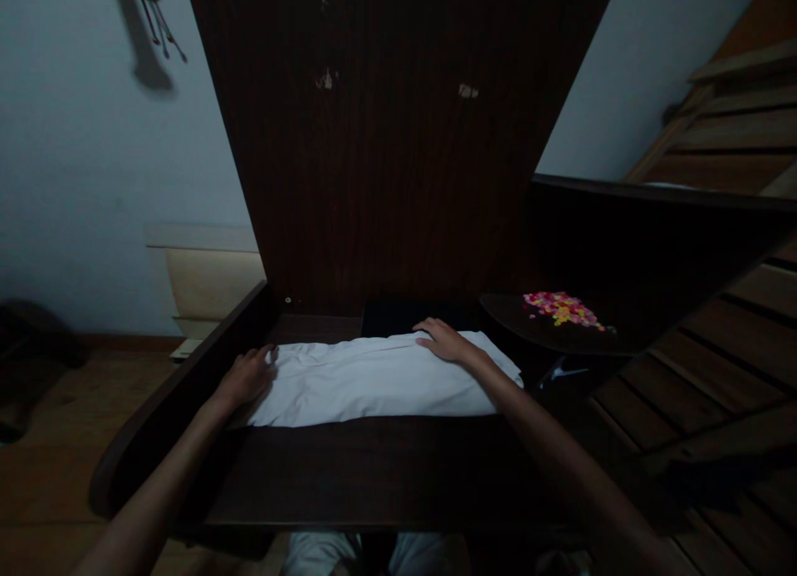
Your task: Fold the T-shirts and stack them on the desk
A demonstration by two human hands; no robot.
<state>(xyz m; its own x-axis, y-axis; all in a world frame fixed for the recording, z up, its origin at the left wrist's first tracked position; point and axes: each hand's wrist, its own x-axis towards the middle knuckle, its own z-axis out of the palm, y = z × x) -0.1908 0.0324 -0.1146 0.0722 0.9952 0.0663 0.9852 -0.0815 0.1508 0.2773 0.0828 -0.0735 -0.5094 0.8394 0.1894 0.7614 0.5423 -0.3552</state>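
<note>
A white cloth (374, 381), folded into a long strip with some creases, lies across the dark wooden desk (374, 476). At its left end my left hand (247, 377) is closed on the edge, and a bit of white fabric shows by the fingertips. My right hand (443, 340) rests palm down near the cloth's upper right part, fingers stretched out and apart. Part of the cloth's right end is covered by my right forearm.
Small pink and yellow pieces (564, 309) are heaped on a rounded corner shelf (498, 309) at the right. A raised side panel (180, 393) bounds the desk on the left, and a tall dark back panel (398, 161) stands behind. Wooden slats (716, 377) are at the far right.
</note>
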